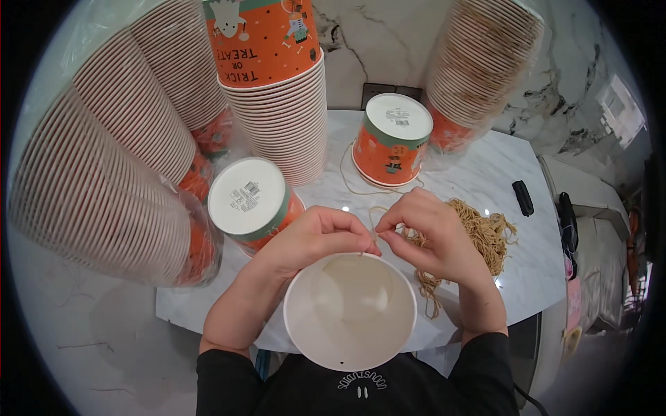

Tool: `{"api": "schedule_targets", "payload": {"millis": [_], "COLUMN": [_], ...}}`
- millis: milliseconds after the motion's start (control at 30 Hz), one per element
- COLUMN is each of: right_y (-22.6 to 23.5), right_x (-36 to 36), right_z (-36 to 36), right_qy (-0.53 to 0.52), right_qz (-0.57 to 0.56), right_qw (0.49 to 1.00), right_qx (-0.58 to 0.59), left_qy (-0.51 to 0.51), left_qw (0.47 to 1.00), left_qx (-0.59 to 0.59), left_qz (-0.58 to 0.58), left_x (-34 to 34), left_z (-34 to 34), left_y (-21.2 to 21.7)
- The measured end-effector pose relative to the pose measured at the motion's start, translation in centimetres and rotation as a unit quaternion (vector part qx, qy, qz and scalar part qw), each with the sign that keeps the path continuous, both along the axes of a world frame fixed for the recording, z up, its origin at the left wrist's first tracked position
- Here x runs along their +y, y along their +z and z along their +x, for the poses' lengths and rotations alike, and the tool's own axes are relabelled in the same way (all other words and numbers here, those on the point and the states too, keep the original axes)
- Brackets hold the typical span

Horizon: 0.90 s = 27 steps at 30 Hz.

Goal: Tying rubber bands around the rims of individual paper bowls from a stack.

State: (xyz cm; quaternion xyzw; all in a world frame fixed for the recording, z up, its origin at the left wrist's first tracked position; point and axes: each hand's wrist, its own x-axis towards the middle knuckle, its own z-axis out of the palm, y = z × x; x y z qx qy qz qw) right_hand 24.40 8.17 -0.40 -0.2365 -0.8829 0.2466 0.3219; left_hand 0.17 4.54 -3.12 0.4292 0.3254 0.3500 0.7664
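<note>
A white-lined paper bucket (350,312) tilts its open mouth toward me, close against my body. One small dark hole shows near its near rim. At the far rim, my left hand (322,239) is closed, with thumb and forefinger pinched on a thin tan string (375,220). Just to the right, my right hand (430,232) pinches the same string between thumb and fingertips. The string meets the rim between the two hands; fingers partly hide that spot. A tangled bundle of tan strings (485,236) lies beside and partly behind my right hand.
Two upturned orange-and-green buckets, one on the left (248,197) and one farther back (395,135), stand on the marble table (534,270). Tall bucket stacks (277,118) rise behind and left, some plastic-wrapped (104,187); another wrapped stack (482,62) stands back right, near a black object (523,198).
</note>
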Motion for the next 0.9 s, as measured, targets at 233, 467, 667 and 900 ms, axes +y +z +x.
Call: {"api": "schedule_targets", "payload": {"millis": [233,467,667,900], "right_y": [-0.8,-1.2,-0.9,-0.6], "right_x": [0.0,0.1,-0.2,-0.9], "right_z": [-0.9,-1.3,-1.0,-0.6], "right_qy": [-0.01,-0.071,-0.075,-0.095], "right_qz": [0.072,0.1,0.151,0.074], "right_qw": [0.997,0.992,0.984,0.99], "right_qx": [-0.005,-0.005,-0.053,-0.073], "left_qy": [0.001,0.114,0.205,0.173], "left_qw": [0.999,0.975,0.912,0.911], "left_qx": [0.035,0.16,0.188,0.165], "left_qz": [0.001,0.106,0.301,0.335], "left_x": [0.0,0.3,0.3,0.5], "left_z": [1.0,1.3,2.3,2.3], "left_y": [-0.6,-0.9,-1.0,-2.0]}}
